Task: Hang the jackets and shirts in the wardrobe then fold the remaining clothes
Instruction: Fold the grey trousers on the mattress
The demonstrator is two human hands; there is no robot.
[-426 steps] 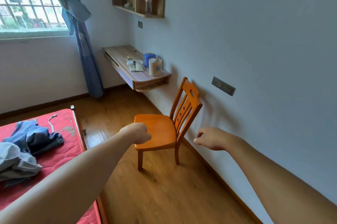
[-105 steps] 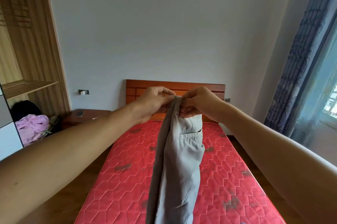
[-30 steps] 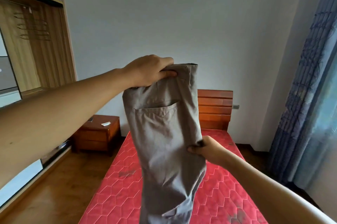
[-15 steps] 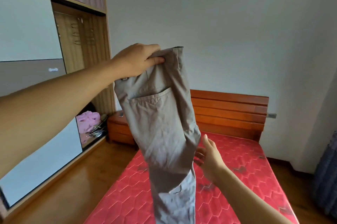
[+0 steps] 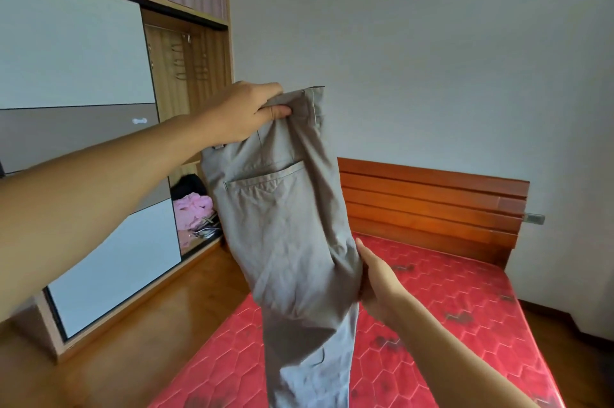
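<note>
Grey trousers (image 5: 285, 235): one pair, held up above the near end of the bed (image 5: 465, 291), legs hanging down.
Left hand (image 5: 246, 112): high above the bed, grip clamped on the waistband.
Right hand (image 5: 378, 278): lower, at the trousers' right edge; fingers hidden behind the cloth, grip cannot be told.
Wardrobe (image 5: 186, 75): left of the bed.

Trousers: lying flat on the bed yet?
No, the left hand holds the trousers up by the waistband, so they hang rather than lie on the bed, with the right hand against their side.
</note>
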